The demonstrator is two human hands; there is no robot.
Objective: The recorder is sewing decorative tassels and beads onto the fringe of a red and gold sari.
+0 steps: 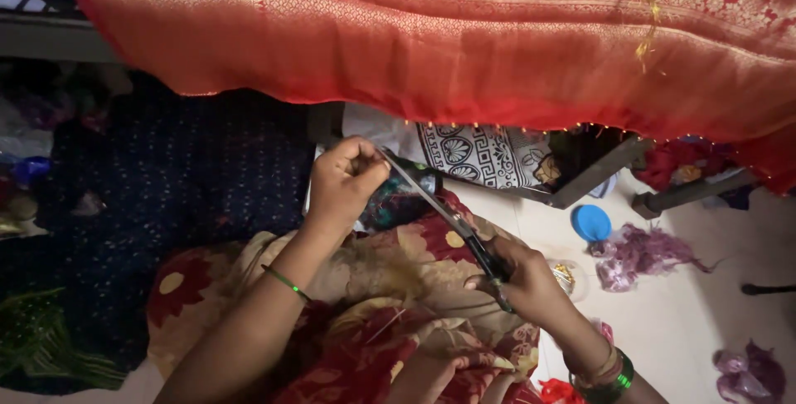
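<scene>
Right hand (pixel 531 284) is gripping closed around the handles of long scissors (pixel 439 209) over the lap, left hand (pixel 344 180) is pinching shut something unclear at the blade tips beneath the hanging red cloth (pixel 464 47); keeping it taut should be helping a clean snip.

Both hands raised, fingers closed.
Left hand (pixel 342 182) pinched shut, forearm extended; right hand (pixel 522 279) gripping, wrist bent.

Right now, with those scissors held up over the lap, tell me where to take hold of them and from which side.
Grip the scissors by the dark handles, the lower end inside the right hand, coming from the right. The long blades slant up-left to the left hand, so that end is sharp.
</scene>
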